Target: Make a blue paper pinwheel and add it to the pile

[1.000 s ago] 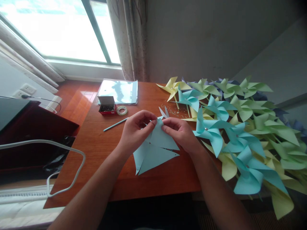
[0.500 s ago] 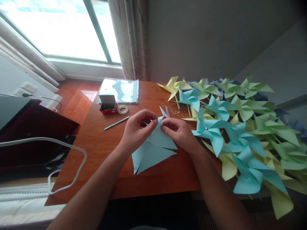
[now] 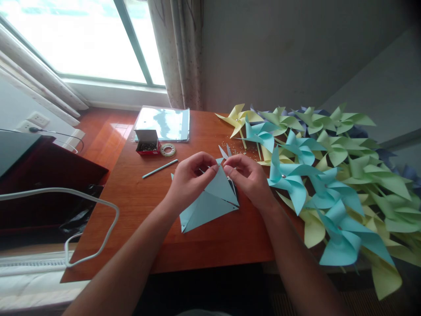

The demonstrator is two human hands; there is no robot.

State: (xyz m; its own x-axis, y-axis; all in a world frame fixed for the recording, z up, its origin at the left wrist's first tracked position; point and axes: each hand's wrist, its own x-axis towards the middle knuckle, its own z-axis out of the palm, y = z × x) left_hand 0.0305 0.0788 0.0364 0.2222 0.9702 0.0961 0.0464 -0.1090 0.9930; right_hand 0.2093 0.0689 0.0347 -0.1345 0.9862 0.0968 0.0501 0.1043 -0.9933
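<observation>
A light blue sheet of paper [image 3: 210, 210], slit from its corners and with small holes near its tips, is in front of me, one corner raised. My left hand [image 3: 194, 175] is closed, pinching that raised corner between thumb and index finger. Just to the right of it, my right hand [image 3: 246, 177] is also closed, thumb against index finger, its fingertips slightly apart from the corner. What it pinches, if anything, is too small to make out. Behind the fingertips show the blades of scissors [image 3: 225, 152], their handles hidden by the hands and paper.
Several blue, yellow and green paper pinwheels [image 3: 342, 232] crowd the right side. Small beads [image 3: 245, 151] lie scattered near them. To the left are a pale blue stick [image 3: 160, 168], a tape roll [image 3: 168, 150], an open red box [image 3: 148, 152] and plastic-wrapped sheets [image 3: 164, 125].
My right hand's fingertips have moved off the paper corner, slightly right and up. The sheet has shifted a little up and left, while my left hand keeps its pinch.
</observation>
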